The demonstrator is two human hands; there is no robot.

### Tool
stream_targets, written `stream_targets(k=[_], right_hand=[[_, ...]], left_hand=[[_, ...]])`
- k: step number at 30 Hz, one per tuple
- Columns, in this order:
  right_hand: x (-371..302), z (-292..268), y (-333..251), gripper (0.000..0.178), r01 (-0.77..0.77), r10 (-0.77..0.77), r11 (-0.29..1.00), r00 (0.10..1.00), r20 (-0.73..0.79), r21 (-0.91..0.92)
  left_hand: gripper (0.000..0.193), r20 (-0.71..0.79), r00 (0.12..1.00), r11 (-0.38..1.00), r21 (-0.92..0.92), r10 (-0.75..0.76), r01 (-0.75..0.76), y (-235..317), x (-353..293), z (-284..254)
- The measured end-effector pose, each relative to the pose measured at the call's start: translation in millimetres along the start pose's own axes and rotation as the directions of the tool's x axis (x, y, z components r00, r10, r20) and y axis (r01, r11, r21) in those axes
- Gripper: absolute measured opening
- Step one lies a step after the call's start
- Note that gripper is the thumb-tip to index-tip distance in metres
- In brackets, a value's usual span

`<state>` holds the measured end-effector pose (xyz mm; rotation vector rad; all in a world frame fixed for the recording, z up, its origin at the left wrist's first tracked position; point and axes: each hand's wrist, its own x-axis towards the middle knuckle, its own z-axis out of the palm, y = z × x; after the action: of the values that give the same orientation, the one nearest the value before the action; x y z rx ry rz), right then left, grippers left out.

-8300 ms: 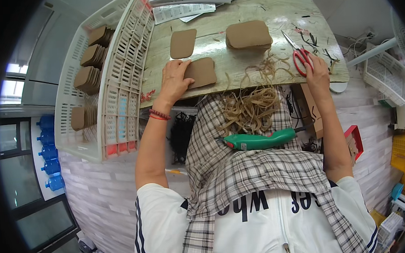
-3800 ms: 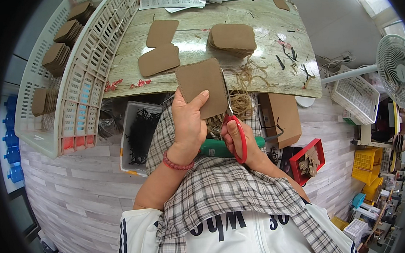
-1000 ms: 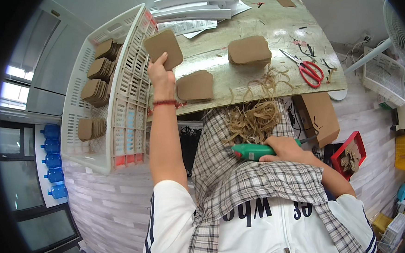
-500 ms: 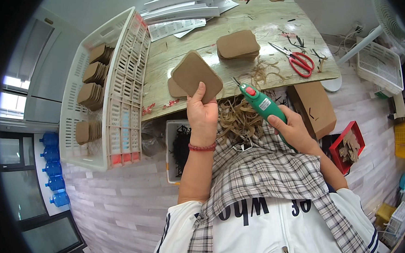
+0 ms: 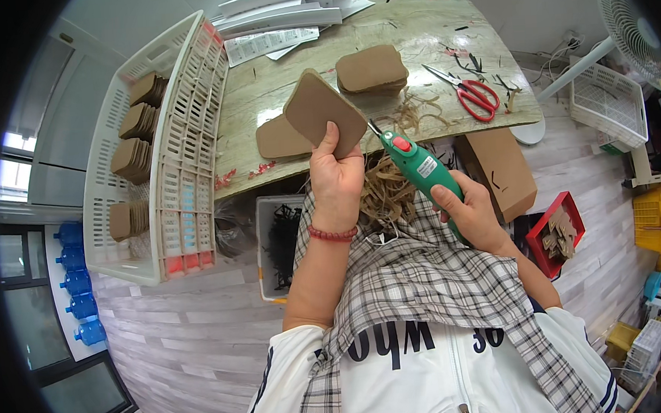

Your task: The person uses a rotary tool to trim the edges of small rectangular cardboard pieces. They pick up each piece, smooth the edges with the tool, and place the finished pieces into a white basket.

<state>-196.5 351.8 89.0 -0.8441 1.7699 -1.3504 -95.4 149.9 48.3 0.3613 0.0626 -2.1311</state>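
My left hand (image 5: 338,177) pinches a brown pad with rounded corners (image 5: 323,112), thumb on its upper face, and holds it raised over the table's near edge. In my right hand (image 5: 467,207) are green electric scissors (image 5: 423,167) with a red switch. Their metal tip is at the pad's right edge; whether it bites into the edge is too small to tell. Partly behind the held pad, another brown pad (image 5: 275,139) lies on the table. Just beyond sits a stack of similar pads (image 5: 371,69). Curly tan trimmings (image 5: 389,191) hang and pile below the scissors' tip.
A white plastic crate (image 5: 184,162) with rows of pads stands left of the table (image 5: 262,82). Red-handled scissors (image 5: 477,99) lie at the right, papers (image 5: 281,16) at the back. A cardboard box (image 5: 499,177), a red tray (image 5: 562,222) and a white bin (image 5: 266,248) flank me.
The held pad has turned and moved toward the green electric scissors, so its right edge now meets their tip. More of the pad lying behind it shows. The whole view has shifted slightly.
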Motion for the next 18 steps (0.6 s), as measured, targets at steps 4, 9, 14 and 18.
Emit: stream_targets(k=[4,9,14,18], right_hand=[[0.5,-1.8,-6.4,0.037,-0.021,0.021,1.0,1.0,0.014,0.003],[0.4,-3.2,-7.7,0.037,-0.027,0.027,0.999,0.999,0.018,0.024],[0.7,-4.0,-10.7,0.037,-0.026,0.025,1.0,1.0,0.006,0.011],[1.5,-6.1,-13.6,0.037,-0.023,0.023,1.0,1.0,-0.002,0.009]], left_hand=[[0.037,-0.001,1.0,1.0,0.022,0.01,-0.01,-4.1,-0.9,0.3],[0.041,0.013,1.0,0.999,0.03,-0.01,0.009,-7.2,-1.2,-3.2],[0.042,0.051,0.999,0.996,0.083,0.007,-0.011,-10.9,-2.9,-8.8],[0.04,0.077,0.997,0.99,0.14,-0.002,-0.008,-17.5,-7.9,-10.3]])
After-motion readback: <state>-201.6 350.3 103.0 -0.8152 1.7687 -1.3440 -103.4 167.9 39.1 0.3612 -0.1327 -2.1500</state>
